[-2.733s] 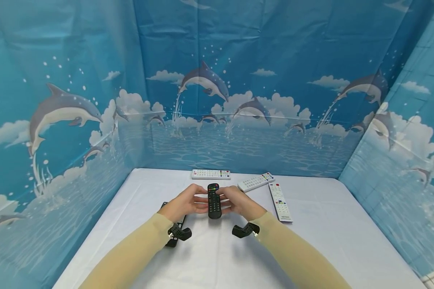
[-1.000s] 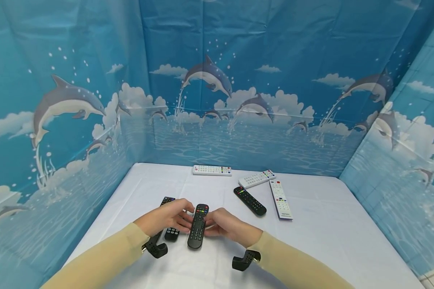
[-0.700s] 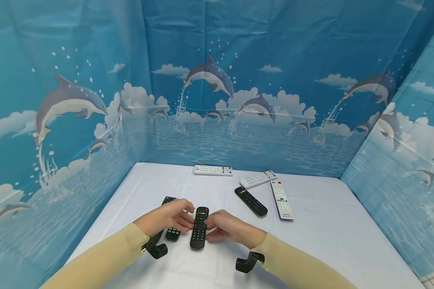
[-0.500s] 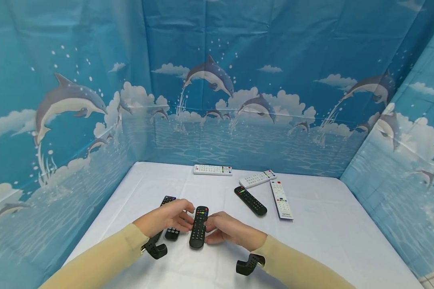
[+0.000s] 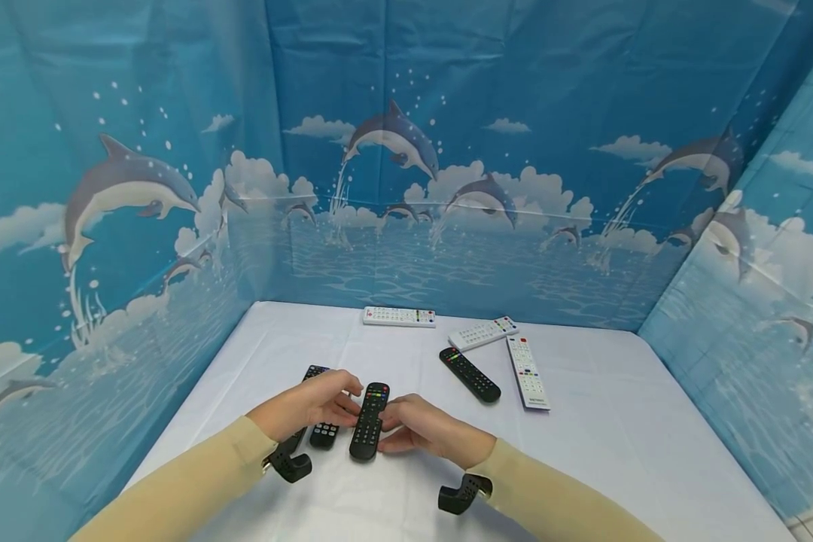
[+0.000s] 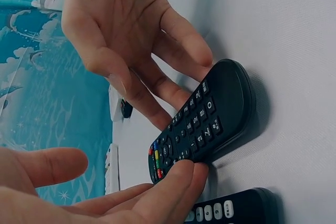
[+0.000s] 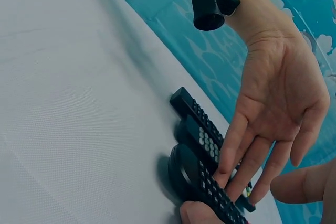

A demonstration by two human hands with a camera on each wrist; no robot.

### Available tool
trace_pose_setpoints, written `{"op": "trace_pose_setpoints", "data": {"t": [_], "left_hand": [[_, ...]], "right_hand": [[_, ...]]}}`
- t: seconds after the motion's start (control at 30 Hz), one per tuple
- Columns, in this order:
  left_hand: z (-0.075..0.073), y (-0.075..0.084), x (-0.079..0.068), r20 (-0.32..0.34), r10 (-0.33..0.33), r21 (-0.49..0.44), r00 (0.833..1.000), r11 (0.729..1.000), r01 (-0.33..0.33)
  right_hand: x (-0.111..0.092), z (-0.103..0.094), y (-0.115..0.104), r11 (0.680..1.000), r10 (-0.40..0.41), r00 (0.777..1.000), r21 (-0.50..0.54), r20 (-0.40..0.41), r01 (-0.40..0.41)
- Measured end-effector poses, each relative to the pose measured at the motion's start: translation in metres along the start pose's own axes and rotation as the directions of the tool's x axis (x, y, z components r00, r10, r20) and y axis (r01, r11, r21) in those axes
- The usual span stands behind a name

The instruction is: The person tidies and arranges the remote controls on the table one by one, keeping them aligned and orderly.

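Observation:
A black remote control (image 5: 369,421) lies on the white table between my two hands. My left hand (image 5: 312,403) touches its left side with extended fingertips, and its thumb stands apart. Against the opposite side rest the fingers of my right hand (image 5: 436,429), with no curl around the remote. In the left wrist view, fingertips of both hands meet the long edges of the same remote (image 6: 226,93). Beside my left hand lies a black remote with pale buttons (image 5: 324,435). Another black remote (image 5: 315,371) is partly hidden beneath that hand and wrist.
Farther right lies a black remote with coloured keys (image 5: 470,375). Near it are two white remotes, one slanted (image 5: 482,333) and one pointing forward (image 5: 528,374). A third white remote (image 5: 399,317) lies along the back edge. Dolphin-printed curtains (image 5: 406,256) wall the table.
Earlier both hands held a black remote up at the centre; it now lies beside the white ones. A second black remote sits between the hands and has lately shifted slightly left.

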State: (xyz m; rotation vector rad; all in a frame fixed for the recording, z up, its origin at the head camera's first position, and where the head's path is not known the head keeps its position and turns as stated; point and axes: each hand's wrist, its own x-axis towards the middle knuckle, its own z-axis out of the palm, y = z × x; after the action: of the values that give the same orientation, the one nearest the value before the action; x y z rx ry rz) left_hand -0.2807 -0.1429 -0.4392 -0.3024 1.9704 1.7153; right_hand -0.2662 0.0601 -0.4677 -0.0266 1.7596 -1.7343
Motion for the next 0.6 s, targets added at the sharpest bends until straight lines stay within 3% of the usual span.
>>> {"op": "trace_pose_setpoints", "data": {"t": [0.6], "left_hand": [[0.0012,-0.0008,0.0011,-0.009,0.003,-0.037,1.0,0.999,-0.003]], "right_hand": [[0.0024,-0.0049,0.0044,1.0,-0.004,1.0,0.018,0.008,0.003]]}}
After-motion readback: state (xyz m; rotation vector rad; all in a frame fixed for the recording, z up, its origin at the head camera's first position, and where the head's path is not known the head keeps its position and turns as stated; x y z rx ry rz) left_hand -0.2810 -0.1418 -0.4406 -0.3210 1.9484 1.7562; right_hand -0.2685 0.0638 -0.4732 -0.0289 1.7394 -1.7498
